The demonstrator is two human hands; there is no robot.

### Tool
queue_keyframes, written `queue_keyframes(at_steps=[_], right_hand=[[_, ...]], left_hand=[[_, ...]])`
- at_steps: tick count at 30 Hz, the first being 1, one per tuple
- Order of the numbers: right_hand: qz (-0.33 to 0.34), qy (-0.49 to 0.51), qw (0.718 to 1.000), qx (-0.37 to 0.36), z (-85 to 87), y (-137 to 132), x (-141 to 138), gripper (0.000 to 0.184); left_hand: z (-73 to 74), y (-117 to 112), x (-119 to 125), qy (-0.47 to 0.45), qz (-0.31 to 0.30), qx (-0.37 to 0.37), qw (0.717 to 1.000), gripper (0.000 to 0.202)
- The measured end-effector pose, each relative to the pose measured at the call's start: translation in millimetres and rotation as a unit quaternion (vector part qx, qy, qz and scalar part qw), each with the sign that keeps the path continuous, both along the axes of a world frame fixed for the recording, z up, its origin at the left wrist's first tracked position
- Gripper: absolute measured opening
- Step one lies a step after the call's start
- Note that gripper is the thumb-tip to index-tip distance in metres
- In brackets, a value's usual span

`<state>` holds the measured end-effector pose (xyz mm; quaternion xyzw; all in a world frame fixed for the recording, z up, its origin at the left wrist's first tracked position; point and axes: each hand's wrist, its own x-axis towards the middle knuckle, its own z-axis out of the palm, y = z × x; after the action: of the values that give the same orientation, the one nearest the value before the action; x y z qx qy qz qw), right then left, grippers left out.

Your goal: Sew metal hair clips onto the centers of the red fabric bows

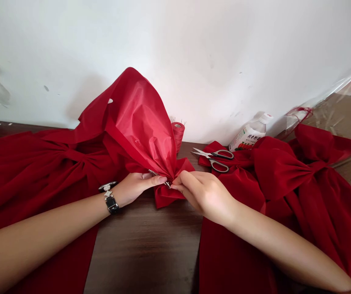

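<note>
Left hand (pixel 135 187): narrow, its fingertips pressed to the gathered neck of the red cloth; a black-and-silver wrist band (pixel 111 203) sits at the wrist.
Right hand (pixel 204 196): narrow too, thumb and fingers pinching the same neck from the other side; a small metal piece (pixel 163 183) shows between the hands, too small to name.
Red cloth (pixel 141 122): on the table between the hands, its sheer, glossy body puffing up and tilting toward the wall, a short tail below the hands.
Handling: it looks light, soft and probably slippery; the tight neck seems the surest hold, as the loose body would likely slump.
Table: dark wood-grain top (pixel 145 241); red fabric bows (pixel 41 171) lie left, more red fabric bows (pixel 288 171) right.
Nearby: steel scissors (pixel 212 159); a spool of red thread (pixel 178 134); a plastic bottle (pixel 250 132).
Room: scuffed white wall (pixel 194 61); cardboard under clear plastic (pixel 347 122) at right.
</note>
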<state>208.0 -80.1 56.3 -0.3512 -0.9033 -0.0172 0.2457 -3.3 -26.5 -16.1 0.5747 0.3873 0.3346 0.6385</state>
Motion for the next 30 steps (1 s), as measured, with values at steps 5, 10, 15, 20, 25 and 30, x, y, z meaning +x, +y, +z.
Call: queue_keyframes(at_steps=[5,10,15,20,25,30], right_hand=[[-0.006,-0.074,0.987,0.145,-0.1,-4.5,-3.6,0.032],[-0.01,-0.093,0.981,0.17,2.2,-6.7,-3.7,0.034],[-0.011,-0.056,0.993,0.1,1.1,-4.7,-1.7,0.031],[-0.005,-0.026,0.998,0.053,2.2,-2.5,0.2,0.032],[0.002,-0.03,0.993,0.114,0.4,-3.4,-0.1,0.032],[0.004,-0.068,0.979,0.192,-0.1,-5.2,-1.8,0.033]], left_hand=[[4.3,-1.5,1.0,0.01,0.002,0.001,1.0,0.043],[9.8,-3.5,2.9,0.009,0.01,-0.006,1.0,0.041],[7.1,-3.2,1.9,0.007,0.008,-0.017,1.0,0.041],[4.4,-1.8,1.2,-0.011,0.001,-0.019,1.0,0.044],[5.2,-2.9,3.1,-0.013,0.011,-0.023,1.0,0.048],[7.3,-4.4,4.4,-0.024,0.018,-0.021,0.999,0.047]])
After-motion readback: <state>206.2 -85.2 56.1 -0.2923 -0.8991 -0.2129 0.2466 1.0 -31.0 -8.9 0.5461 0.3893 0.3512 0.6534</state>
